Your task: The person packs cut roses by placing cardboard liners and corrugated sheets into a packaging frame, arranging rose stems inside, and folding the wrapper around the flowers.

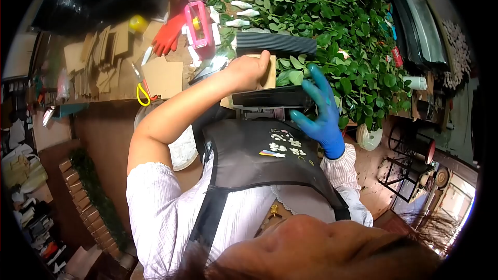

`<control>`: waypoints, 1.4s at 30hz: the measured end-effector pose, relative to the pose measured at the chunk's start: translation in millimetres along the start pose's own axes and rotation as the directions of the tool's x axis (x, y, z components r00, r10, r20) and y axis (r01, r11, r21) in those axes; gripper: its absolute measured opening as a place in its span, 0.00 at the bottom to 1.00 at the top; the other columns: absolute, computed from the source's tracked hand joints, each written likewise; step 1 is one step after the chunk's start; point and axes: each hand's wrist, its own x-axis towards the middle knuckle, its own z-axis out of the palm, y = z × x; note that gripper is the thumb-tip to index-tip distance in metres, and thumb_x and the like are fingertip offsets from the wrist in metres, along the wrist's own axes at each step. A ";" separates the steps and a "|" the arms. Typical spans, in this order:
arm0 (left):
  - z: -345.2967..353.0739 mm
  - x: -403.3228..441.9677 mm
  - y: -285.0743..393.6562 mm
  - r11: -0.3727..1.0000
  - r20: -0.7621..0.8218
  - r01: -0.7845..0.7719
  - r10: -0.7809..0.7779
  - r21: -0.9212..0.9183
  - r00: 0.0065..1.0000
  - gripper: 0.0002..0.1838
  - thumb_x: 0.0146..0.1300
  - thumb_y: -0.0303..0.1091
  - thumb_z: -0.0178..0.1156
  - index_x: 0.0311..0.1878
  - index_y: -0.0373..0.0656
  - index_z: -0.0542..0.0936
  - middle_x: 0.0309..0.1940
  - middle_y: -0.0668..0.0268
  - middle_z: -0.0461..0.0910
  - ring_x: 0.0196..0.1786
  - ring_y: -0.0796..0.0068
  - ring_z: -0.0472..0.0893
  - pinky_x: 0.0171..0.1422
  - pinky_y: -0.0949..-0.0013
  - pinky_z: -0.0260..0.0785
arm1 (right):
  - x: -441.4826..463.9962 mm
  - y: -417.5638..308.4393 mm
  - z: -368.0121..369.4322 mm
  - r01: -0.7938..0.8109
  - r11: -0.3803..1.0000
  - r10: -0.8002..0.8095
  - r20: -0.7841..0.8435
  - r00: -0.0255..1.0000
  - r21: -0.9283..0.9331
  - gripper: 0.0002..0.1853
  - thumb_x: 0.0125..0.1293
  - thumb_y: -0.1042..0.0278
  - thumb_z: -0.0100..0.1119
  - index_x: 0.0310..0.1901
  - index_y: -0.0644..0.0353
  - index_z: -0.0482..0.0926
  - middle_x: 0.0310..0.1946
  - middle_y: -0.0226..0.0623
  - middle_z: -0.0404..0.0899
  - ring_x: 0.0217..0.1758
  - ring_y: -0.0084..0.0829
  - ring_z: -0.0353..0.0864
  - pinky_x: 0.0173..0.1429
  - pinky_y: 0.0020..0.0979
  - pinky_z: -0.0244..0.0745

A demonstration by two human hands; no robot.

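My bare left hand (pixel 248 72) is closed on a piece of tan cardboard (pixel 271 75), thumb upward along its edge. The cardboard stands between a black ribbed plastic piece (pixel 275 44) on the far side and a smooth black panel (pixel 270 97) close to my apron. Green leaves (pixel 295 77) poke out just right of the cardboard. My right hand (pixel 322 114), in a blue-green coated glove, is beside these leaves with its fingers spread and nothing in them. Behind lies a large heap of leafy stems (pixel 332 15), several with white-wrapped ends (pixel 238 23).
On the table's left are yellow-handled scissors (pixel 142 93), a cardboard sheet (pixel 163 78), cardboard strips (pixel 106 52), a red glove (pixel 168 33) and a pink tape dispenser (pixel 197 26). A white round tub (pixel 184 150) is below the table edge. A black-framed stool (pixel 399 176) stands at right.
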 end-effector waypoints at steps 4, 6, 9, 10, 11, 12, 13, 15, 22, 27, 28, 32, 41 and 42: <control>6.2 6.9 -5.3 0.998 -0.100 -0.030 0.035 0.054 0.994 0.24 0.58 0.31 0.65 0.47 0.33 0.60 0.33 0.40 0.82 0.42 0.35 0.83 0.42 0.47 0.77 | 38.8 23.2 18.6 0.151 0.895 -0.064 0.214 0.975 -0.420 0.29 0.58 0.54 0.72 0.61 0.50 0.80 0.60 0.40 0.80 0.62 0.46 0.77 0.63 0.45 0.74; -15.9 10.2 -4.3 0.997 0.079 0.072 -0.072 0.006 0.994 0.16 0.67 0.33 0.59 0.49 0.33 0.66 0.37 0.41 0.84 0.44 0.38 0.83 0.44 0.47 0.77 | 51.6 46.3 22.0 0.000 0.933 0.104 0.268 0.958 -0.361 0.22 0.58 0.53 0.72 0.53 0.50 0.83 0.49 0.37 0.84 0.53 0.42 0.81 0.57 0.42 0.76; -43.2 -2.2 -9.7 0.983 0.002 0.016 -0.016 -0.180 1.000 0.12 0.68 0.34 0.60 0.51 0.40 0.81 0.41 0.54 0.86 0.48 0.45 0.84 0.51 0.56 0.78 | 58.1 68.5 37.7 -0.309 0.907 0.385 0.271 0.882 -0.285 0.17 0.57 0.52 0.73 0.44 0.52 0.85 0.40 0.37 0.86 0.45 0.40 0.85 0.51 0.40 0.78; -43.2 -10.6 1.1 0.999 -0.021 0.050 -0.051 -0.019 0.998 0.13 0.66 0.34 0.61 0.51 0.39 0.81 0.49 0.52 0.85 0.51 0.49 0.84 0.55 0.55 0.77 | 60.1 71.9 40.4 -0.421 0.870 0.482 0.259 0.837 -0.258 0.16 0.57 0.51 0.73 0.41 0.52 0.86 0.38 0.38 0.86 0.43 0.40 0.86 0.50 0.39 0.79; -32.6 -22.3 3.5 0.985 -0.216 -0.159 0.168 0.059 0.962 0.14 0.65 0.34 0.62 0.51 0.39 0.81 0.53 0.52 0.83 0.54 0.51 0.83 0.58 0.54 0.77 | 63.2 74.0 38.6 -0.442 0.862 0.501 0.287 0.816 -0.250 0.18 0.56 0.51 0.73 0.44 0.52 0.85 0.41 0.39 0.86 0.42 0.42 0.86 0.48 0.40 0.79; -16.9 -35.1 3.3 0.925 -0.379 -0.340 0.380 0.171 0.844 0.15 0.64 0.35 0.62 0.52 0.39 0.82 0.57 0.53 0.82 0.57 0.53 0.83 0.61 0.54 0.76 | 66.1 75.6 36.6 -0.456 0.860 0.509 0.314 0.801 -0.230 0.18 0.57 0.51 0.73 0.44 0.51 0.85 0.41 0.38 0.86 0.43 0.41 0.86 0.49 0.40 0.79; -4.7 -45.6 7.6 0.890 -0.319 -0.380 0.448 0.253 0.835 0.18 0.62 0.34 0.63 0.55 0.38 0.81 0.60 0.53 0.80 0.61 0.53 0.81 0.66 0.53 0.73 | 67.8 76.0 35.3 -0.475 0.855 0.519 0.340 0.784 -0.209 0.17 0.58 0.52 0.72 0.45 0.51 0.85 0.41 0.38 0.87 0.44 0.41 0.86 0.49 0.39 0.79; 24.6 -56.6 3.6 0.876 -0.240 -0.375 0.451 0.303 0.860 0.26 0.62 0.36 0.66 0.63 0.38 0.78 0.67 0.54 0.76 0.71 0.57 0.74 0.78 0.52 0.63 | 71.9 70.2 31.9 -0.447 0.857 0.515 0.374 0.771 -0.257 0.16 0.60 0.52 0.70 0.45 0.51 0.85 0.42 0.38 0.87 0.44 0.41 0.87 0.50 0.39 0.80; 36.8 -44.5 0.3 0.916 -0.366 -0.337 0.396 0.217 0.842 0.26 0.65 0.38 0.66 0.65 0.39 0.78 0.69 0.57 0.74 0.72 0.59 0.73 0.78 0.52 0.63 | 129.1 44.7 23.3 0.024 0.906 0.047 0.157 0.986 -0.422 0.17 0.65 0.53 0.66 0.52 0.49 0.84 0.45 0.38 0.86 0.49 0.42 0.85 0.53 0.40 0.80; 35.9 -42.1 2.0 0.903 -0.429 -0.324 0.421 0.283 0.799 0.24 0.64 0.38 0.67 0.62 0.40 0.80 0.63 0.58 0.80 0.65 0.63 0.79 0.72 0.58 0.70 | 122.3 61.6 33.5 0.207 0.895 -0.037 0.396 0.918 -0.396 0.19 0.61 0.64 0.69 0.54 0.49 0.82 0.41 0.35 0.84 0.47 0.41 0.84 0.52 0.39 0.79; 37.8 -42.3 1.6 0.915 -0.429 -0.318 0.398 0.248 0.811 0.23 0.64 0.37 0.67 0.61 0.40 0.81 0.61 0.59 0.81 0.61 0.63 0.81 0.67 0.60 0.73 | 110.9 54.6 33.2 0.263 0.904 -0.095 0.443 0.892 -0.336 0.19 0.60 0.65 0.69 0.54 0.49 0.82 0.39 0.35 0.83 0.46 0.41 0.83 0.51 0.40 0.78; 44.0 -42.2 -0.9 0.925 -0.458 -0.330 0.381 0.190 0.803 0.19 0.62 0.36 0.68 0.55 0.40 0.83 0.50 0.62 0.86 0.43 0.66 0.85 0.48 0.66 0.80 | 68.7 30.3 52.9 0.354 0.708 0.027 0.524 0.851 -0.611 0.18 0.64 0.68 0.57 0.55 0.47 0.79 0.46 0.33 0.83 0.45 0.37 0.83 0.46 0.40 0.78; 83.6 -92.7 -31.4 1.000 -0.792 -0.011 -0.013 -0.025 0.611 0.18 0.62 0.30 0.66 0.55 0.39 0.80 0.52 0.57 0.81 0.56 0.53 0.79 0.68 0.51 0.67 | 29.1 22.6 61.1 0.312 0.664 0.135 0.519 0.844 -0.680 0.27 0.65 0.72 0.53 0.68 0.52 0.69 0.69 0.37 0.71 0.58 0.38 0.80 0.56 0.36 0.80; 88.7 -96.7 -35.5 0.971 -0.795 0.191 -0.229 -0.144 0.562 0.23 0.61 0.29 0.66 0.60 0.38 0.77 0.56 0.54 0.78 0.61 0.49 0.76 0.72 0.48 0.62 | 30.7 20.1 59.8 0.310 0.668 0.144 0.526 0.838 -0.677 0.28 0.65 0.72 0.53 0.69 0.52 0.69 0.69 0.38 0.71 0.59 0.38 0.79 0.56 0.36 0.80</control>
